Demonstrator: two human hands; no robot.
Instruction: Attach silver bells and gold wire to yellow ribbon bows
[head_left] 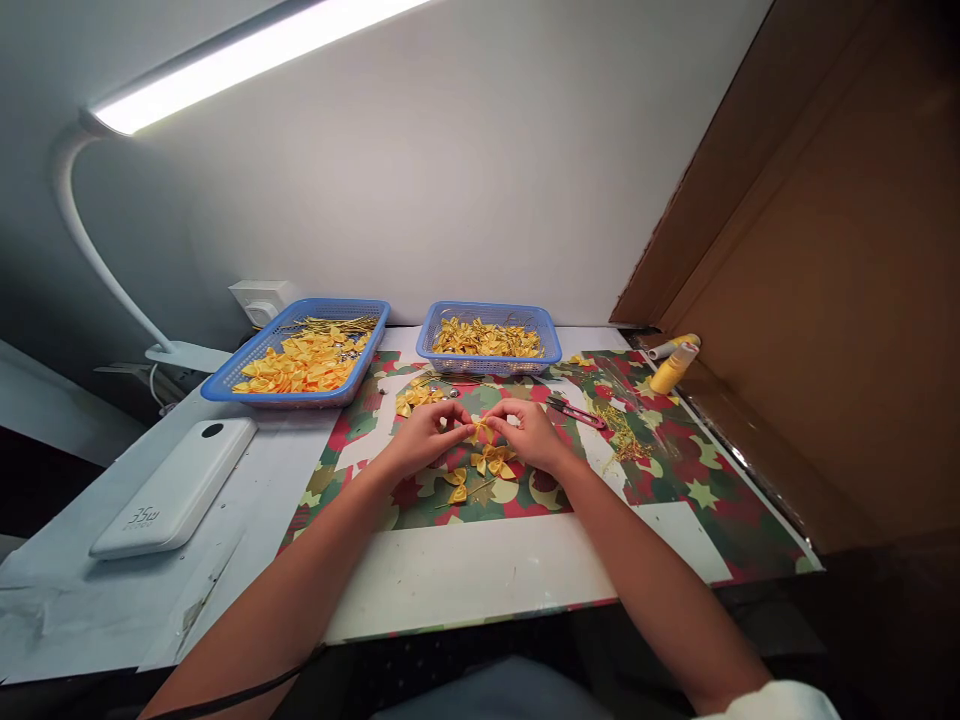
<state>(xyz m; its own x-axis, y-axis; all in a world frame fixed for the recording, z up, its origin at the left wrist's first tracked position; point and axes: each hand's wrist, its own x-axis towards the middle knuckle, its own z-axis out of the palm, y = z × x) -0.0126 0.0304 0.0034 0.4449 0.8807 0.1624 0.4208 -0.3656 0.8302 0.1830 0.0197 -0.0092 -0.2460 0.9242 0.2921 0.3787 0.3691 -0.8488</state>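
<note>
Between my two hands is a small yellow bow point(482, 431), pinched by the fingertips from both sides. My left hand point(435, 434) is closed on its left edge, and my right hand point(527, 432) grips its right edge. Just below the fingers lie more yellow bows point(493, 461) on the camouflage-patterned sheet. Another bow point(455, 486) with a thin gold stem beside it rests nearer the front edge. Behind my left hand sits a small pile of yellow bows point(418, 398).
Two blue baskets, one at the left point(217, 386) and one at the centre back point(487, 367), hold yellow bows. Scissors point(577, 412), gold wire bits point(622, 436) and a yellow bottle point(673, 370) lie right. A white power bank point(176, 490) and lamp point(191, 356) are left.
</note>
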